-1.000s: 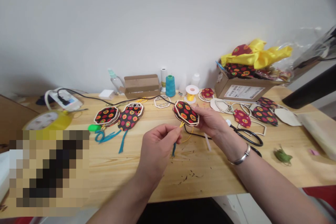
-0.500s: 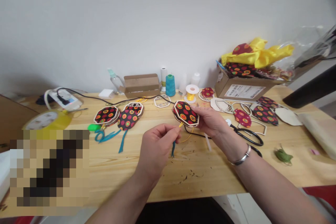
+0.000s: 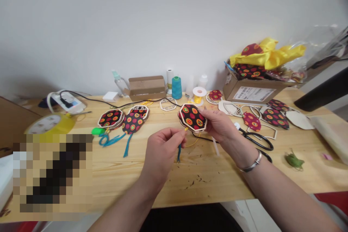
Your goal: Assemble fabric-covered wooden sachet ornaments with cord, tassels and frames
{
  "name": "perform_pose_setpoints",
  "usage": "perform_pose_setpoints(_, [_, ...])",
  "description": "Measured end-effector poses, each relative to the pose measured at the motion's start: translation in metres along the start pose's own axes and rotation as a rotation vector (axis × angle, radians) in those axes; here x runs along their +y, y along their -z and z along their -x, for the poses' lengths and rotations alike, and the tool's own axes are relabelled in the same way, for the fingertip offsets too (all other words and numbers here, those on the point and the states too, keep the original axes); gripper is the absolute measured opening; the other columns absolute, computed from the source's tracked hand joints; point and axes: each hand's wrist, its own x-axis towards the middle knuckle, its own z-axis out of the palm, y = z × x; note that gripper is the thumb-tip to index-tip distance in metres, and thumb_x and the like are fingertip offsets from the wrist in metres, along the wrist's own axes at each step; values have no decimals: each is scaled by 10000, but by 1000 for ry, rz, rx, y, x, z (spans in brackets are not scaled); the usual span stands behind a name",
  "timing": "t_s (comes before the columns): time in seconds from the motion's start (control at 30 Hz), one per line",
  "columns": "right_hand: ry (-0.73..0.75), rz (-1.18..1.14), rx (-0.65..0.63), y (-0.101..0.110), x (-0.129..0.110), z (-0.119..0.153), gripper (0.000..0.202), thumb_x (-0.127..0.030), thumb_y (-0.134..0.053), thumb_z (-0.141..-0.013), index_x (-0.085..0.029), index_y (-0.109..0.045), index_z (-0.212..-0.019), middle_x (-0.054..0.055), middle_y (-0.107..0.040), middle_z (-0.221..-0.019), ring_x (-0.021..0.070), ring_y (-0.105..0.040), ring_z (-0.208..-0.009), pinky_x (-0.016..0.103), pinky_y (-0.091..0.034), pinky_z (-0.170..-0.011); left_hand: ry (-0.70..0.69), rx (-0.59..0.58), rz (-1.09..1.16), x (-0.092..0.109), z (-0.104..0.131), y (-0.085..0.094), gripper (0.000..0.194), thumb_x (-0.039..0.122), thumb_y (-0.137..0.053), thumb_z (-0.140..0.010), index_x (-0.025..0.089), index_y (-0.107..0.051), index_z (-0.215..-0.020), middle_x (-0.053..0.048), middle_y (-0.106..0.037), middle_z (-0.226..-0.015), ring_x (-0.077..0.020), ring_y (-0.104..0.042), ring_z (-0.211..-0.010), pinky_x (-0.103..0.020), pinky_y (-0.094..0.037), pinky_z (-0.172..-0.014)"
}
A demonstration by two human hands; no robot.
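My right hand [image 3: 217, 125] grips the edge of an octagonal ornament [image 3: 193, 117], patterned dark fabric inside a pale wooden frame. At its lower corner, my left hand [image 3: 170, 145] pinches a yellow cord [image 3: 186, 129] between thumb and fingertips. A blue tassel [image 3: 179, 153] hangs below my left fingers, partly hidden by them. To the left lie a stack of similar framed ornaments [image 3: 111, 119] and a fabric-covered piece [image 3: 134, 120] with a lattice top, both with blue tassels.
Behind stand a blue thread cone [image 3: 176, 87], a yellow cord spool [image 3: 199, 92] and an open brown box [image 3: 146, 88]. A carton [image 3: 250, 90] of fabric sits back right, near loose frames and a black cable [image 3: 258, 141]. Yellow tape [image 3: 49, 125] lies left; green cord [image 3: 294, 161] lies right.
Both hands keep their hold and have barely moved. The fingers of my left hand sit slightly closer over the yellow cord, and the view has shifted a little.
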Motion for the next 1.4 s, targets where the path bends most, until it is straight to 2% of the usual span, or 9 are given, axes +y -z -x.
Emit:
perform_pose_setpoints(0.2, [15,8,-3,1,1,-1,209,-298,-770,-588,-124,-690,-671,33,-665,-567,128,-591,-518,247,-493,-507,1,4,-10,0,-2,0,173,271,-651,-708,158,-654,-577,21,-594,-543,-101,-497,-560,-225,-397,-589])
perform_pose_setpoints(0.5, [25,12,23,-3,-2,5,202,-298,-762,-584,-124,-662,-565,28,-652,-539,126,-581,-486,243,-493,-465,0,-3,-59,-4,-1,4,206,287,-640,-731,161,-640,-567,19,-589,-544,-107,-496,-563,-233,-392,-581])
perform_pose_setpoints(0.7, [40,21,25,-2,-1,6,198,-303,-764,-571,-130,-669,-562,24,-647,-531,122,-568,-473,236,-476,-443,-4,-13,-48,-5,-3,3,209,278,-637,-734,159,-633,-562,19,-586,-544,-105,-491,-557,-233,-387,-575])
perform_pose_setpoints(1.07, [54,46,28,-1,-2,7,267,-344,-787,-540,-131,-628,-516,25,-634,-515,130,-568,-463,270,-491,-467,22,-13,-35,-3,-4,1,214,277,-638,-723,152,-638,-550,8,-589,-540,-92,-477,-527,-212,-374,-538])
perform_pose_setpoints(1.27, [71,68,16,-1,-1,7,292,-382,-797,-527,-142,-630,-517,32,-642,-528,133,-567,-468,279,-496,-480,31,-15,-53,-1,-2,1,241,327,-639,-741,148,-658,-581,-2,-596,-546,-65,-400,-445,-199,-294,-441])
perform_pose_setpoints(1.4, [97,71,27,1,1,5,310,-391,-801,-517,-144,-616,-485,12,-603,-484,116,-529,-429,283,-493,-468,46,-38,-76,-3,-2,2,330,400,-615,-769,136,-649,-573,-10,-588,-535,-57,-358,-413,-209,-242,-412])
